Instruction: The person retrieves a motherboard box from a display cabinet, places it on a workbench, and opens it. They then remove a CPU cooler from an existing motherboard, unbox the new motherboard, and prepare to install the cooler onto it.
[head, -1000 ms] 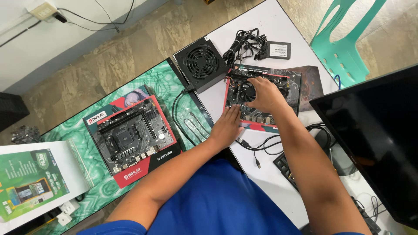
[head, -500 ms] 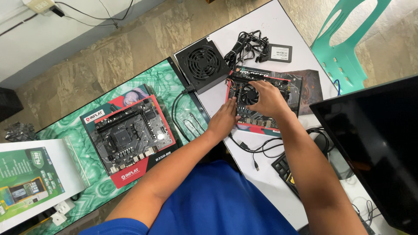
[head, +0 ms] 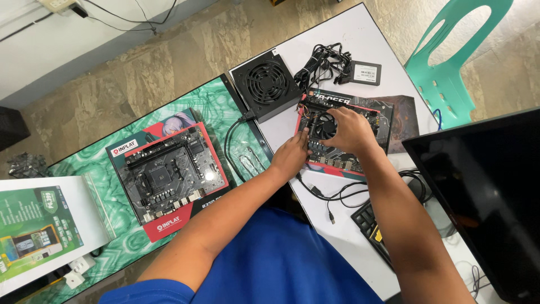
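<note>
Black round cooler fan (head: 325, 126) sits on the red-and-black motherboard (head: 344, 135), which lies on its flat box on the white table (head: 360, 34), centre-right. Right hand (head: 350, 130) lies palm-down over the fan's right side, fingers curled round it, forearm running in from near right. Left hand (head: 290, 156) is at the board's left edge, fingers pressed together, tips touching the board; can't tell if it pinches anything. Black square power supply with round grille (head: 265, 84) just far-left of the board, black cable bundle (head: 322, 63) and flat black drive (head: 365, 73) beyond. Second black motherboard on a red box (head: 169, 174) well left on the green marbled table (head: 225, 107). Dark monitor (head: 484, 197) at right. Versus 1 s ago: both hands in much the same spots, the left moved slightly closer to the fan.
</note>
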`<action>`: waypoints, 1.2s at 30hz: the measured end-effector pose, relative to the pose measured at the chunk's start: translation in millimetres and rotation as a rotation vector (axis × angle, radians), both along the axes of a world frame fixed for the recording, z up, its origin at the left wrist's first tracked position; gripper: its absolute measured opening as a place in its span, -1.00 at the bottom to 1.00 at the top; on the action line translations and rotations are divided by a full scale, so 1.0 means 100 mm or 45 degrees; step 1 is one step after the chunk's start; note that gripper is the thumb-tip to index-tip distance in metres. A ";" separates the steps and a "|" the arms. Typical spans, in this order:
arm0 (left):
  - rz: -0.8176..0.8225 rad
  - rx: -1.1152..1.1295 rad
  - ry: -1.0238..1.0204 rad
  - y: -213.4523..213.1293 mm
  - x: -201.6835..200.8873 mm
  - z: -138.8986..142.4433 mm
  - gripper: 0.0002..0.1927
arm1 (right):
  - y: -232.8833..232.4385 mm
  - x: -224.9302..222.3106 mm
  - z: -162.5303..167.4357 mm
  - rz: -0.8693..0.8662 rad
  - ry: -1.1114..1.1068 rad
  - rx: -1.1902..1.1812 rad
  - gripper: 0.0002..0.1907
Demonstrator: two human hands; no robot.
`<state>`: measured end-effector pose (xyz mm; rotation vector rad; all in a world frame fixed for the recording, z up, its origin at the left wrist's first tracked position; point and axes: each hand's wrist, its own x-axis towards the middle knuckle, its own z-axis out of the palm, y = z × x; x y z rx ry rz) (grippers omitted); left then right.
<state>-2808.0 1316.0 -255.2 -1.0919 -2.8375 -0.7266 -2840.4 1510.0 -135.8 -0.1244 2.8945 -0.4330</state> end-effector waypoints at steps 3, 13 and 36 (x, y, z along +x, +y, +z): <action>0.010 0.042 -0.009 0.00 -0.01 0.02 -0.49 | 0.01 0.02 -0.02 0.028 0.094 -0.065 -0.10; 0.018 0.080 0.003 -0.04 -0.01 0.07 -0.50 | 0.11 0.02 -0.13 0.113 0.164 -0.184 -0.10; 0.058 0.093 -0.057 -0.02 0.03 0.09 -0.51 | 0.05 0.01 -0.08 -0.006 0.165 -0.226 -0.14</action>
